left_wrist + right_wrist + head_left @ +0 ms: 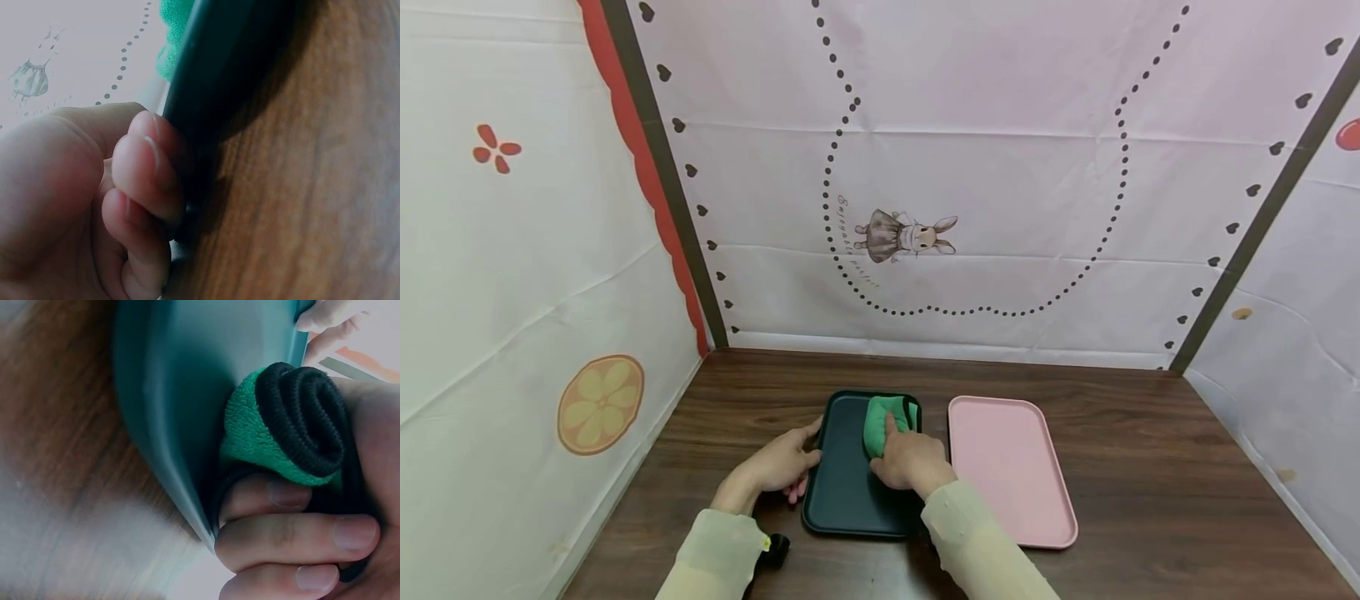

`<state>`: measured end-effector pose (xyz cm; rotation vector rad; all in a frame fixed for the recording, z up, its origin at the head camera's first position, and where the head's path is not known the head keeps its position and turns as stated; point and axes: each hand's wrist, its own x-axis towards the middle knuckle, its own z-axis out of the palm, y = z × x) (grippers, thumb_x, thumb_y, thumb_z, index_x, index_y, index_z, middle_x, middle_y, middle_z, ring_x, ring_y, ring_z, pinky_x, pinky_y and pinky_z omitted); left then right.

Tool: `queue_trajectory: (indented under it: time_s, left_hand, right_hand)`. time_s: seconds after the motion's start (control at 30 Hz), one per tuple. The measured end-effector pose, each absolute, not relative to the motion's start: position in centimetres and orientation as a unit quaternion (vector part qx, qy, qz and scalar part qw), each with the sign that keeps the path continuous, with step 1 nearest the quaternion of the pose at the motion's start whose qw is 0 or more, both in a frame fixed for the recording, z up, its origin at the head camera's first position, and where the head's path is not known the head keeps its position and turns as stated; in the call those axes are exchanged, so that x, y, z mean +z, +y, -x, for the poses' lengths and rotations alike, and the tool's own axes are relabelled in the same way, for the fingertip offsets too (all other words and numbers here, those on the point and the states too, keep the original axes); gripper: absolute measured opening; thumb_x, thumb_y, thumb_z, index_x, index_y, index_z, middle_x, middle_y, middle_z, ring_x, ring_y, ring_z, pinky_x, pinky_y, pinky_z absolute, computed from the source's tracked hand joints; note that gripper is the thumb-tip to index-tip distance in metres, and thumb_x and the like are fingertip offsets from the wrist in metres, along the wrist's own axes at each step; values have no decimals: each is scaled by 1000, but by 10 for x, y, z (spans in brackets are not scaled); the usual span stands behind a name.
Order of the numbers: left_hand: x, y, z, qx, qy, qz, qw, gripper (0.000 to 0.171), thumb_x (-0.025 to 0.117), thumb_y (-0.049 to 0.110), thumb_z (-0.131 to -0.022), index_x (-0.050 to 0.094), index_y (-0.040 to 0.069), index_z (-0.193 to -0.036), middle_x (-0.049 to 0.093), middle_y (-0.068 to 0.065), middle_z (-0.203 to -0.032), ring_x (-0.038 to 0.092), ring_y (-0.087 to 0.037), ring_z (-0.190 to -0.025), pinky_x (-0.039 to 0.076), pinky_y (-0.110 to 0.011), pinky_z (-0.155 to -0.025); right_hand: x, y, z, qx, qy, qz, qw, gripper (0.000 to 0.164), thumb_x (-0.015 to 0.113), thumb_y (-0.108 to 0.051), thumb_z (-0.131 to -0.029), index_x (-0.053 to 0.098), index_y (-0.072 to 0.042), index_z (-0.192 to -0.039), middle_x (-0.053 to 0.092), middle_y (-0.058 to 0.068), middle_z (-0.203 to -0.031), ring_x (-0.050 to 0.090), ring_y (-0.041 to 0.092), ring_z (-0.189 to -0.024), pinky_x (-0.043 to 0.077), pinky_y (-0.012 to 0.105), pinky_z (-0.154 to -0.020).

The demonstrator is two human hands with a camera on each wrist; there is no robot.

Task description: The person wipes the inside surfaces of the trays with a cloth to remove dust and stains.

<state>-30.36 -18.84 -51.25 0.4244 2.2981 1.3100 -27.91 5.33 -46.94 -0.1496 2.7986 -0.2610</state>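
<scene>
A dark green rectangular tray lies on the wooden table. My left hand grips its left edge, thumb at the rim and the other fingers curled against the side and underneath. On the upper right part of the tray my right hand holds a green cloth, with the index finger stretched over it. The right wrist view shows the cloth's rolled black edging and the fingers curled round the bunched fabric, close to the tray's rim. Part of the cloth is hidden in the palm.
Just right of the green tray lies a pink tray on the brown table. A small black object shows by the left sleeve. White printed sheets stand as walls at the back and both sides.
</scene>
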Motion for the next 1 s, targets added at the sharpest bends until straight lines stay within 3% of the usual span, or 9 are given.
queue_trajectory:
  time_s: [0.23,1.0]
  left_hand:
    - [-514,-189,304,476,834,-156,230,67,47,16,-110,12,10,-167,60,-7,-54,56,-17,-40,48,-30,-43]
    - [-515,-189,306,467,840,-158,228,67,47,16,-111,13,11,-168,60,-8,-54,56,-17,-40,50,-32,-43]
  right_hand:
    - [-473,53,276,-93,981,55,159,87,60,-53,-99,20,-18,-168,61,6,-69,59,23,-66,52,42,-66]
    - [-474,55,257,-93,982,76,143,86,62,-51,-99,22,-18,-167,60,5,-56,48,19,-46,39,37,-49]
